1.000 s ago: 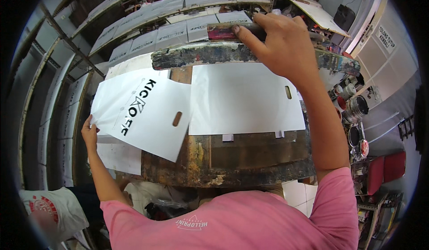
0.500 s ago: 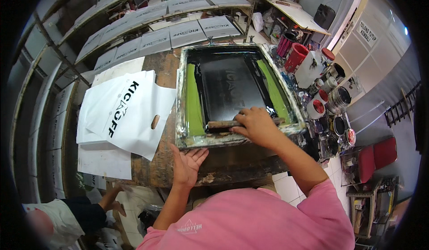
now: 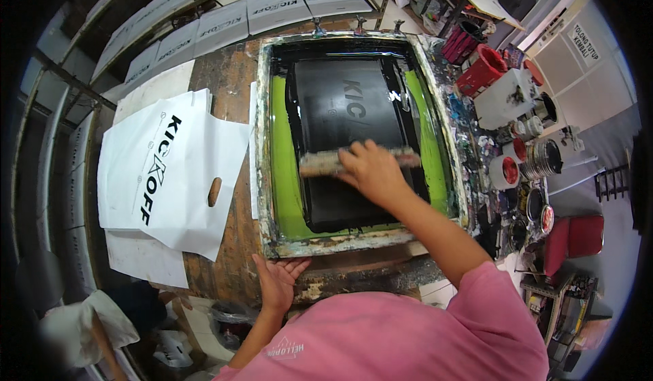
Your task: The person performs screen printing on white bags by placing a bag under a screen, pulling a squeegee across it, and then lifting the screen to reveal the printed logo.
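Observation:
My right hand (image 3: 373, 170) is closed around a squeegee (image 3: 320, 162) with a worn wooden grip. The squeegee lies across the middle of a screen-printing frame (image 3: 264, 170), whose mesh is coated with wet black ink (image 3: 340, 201) between green side strips (image 3: 286, 167). Dark lettering shows through the ink beyond the squeegee. At the frame's near left corner is my left hand (image 3: 277, 282), palm up, fingers stretched toward the underside of the edge and thumb apart. Whether its fingertips touch the frame is hidden. White printed bags (image 3: 177, 170) with cut-out handles lie to the left.
Hinge clamps (image 3: 359, 24) hold the frame's far edge on a stained wooden table (image 3: 221, 75). Ink tubs and cans (image 3: 505, 170) crowd its right side. Racks (image 3: 235, 24) of printed bags stand behind and left. Another person (image 3: 102, 320) is at the lower left; a red chair (image 3: 575, 238) stands right.
My right hand has pushed the squeegee from the frame's near end to its middle. My left hand stays by the near edge. The view has shifted, and the other person has moved.

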Motion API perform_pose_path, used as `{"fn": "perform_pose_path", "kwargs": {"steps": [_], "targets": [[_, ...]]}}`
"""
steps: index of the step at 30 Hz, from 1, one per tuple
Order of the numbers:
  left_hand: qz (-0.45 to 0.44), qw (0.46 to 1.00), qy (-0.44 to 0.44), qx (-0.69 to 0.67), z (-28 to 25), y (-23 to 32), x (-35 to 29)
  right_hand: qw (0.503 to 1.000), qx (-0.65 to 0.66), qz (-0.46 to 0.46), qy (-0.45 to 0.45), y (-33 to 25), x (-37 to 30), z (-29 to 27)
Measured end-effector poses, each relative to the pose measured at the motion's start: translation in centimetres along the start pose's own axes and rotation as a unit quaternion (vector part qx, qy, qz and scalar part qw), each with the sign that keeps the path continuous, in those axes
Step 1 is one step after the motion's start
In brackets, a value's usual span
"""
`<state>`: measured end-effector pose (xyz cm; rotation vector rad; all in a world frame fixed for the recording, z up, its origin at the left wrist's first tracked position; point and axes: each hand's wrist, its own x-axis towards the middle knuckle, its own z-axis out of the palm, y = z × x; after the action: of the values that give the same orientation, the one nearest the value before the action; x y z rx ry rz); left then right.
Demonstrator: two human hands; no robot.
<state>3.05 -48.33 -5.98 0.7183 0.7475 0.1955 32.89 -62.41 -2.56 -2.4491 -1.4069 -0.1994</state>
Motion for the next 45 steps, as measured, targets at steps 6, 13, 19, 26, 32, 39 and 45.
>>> {"fn": "perform_pose_path", "kwargs": {"steps": [6,13,19,26,32,39,45], "targets": [[-0.02,0.999,0.04,0.024,0.3,0.3,-0.3,0.994,-0.036,-0.028,0.094,7.8,11.9,4.0],[-0.002,0.999,0.004,0.034,-0.5,0.2,-0.1,0.996,-0.05,-0.022,0.066,10.9,17.4,4.1],[0.014,0.999,-0.026,0.015,-0.5,0.2,0.5,0.993,0.019,0.001,-0.121,4.5,8.6,-3.2],[0.058,0.995,-0.086,-0.007,-0.7,-0.5,0.6,0.993,0.059,0.04,-0.095,-5.6,-8.5,-7.4],[0.141,0.973,-0.179,-0.025,0.0,2.4,-1.4,0.992,-0.086,0.001,0.089,-9.4,-9.4,-10.3],[0.383,0.855,-0.318,0.148,5.4,9.6,0.2,0.959,-0.135,-0.019,0.249,-8.9,-1.4,-19.3],[0.336,0.528,0.081,0.775,4.6,3.8,5.3,0.945,-0.123,-0.05,0.299,-8.0,2.7,-22.3]]}}
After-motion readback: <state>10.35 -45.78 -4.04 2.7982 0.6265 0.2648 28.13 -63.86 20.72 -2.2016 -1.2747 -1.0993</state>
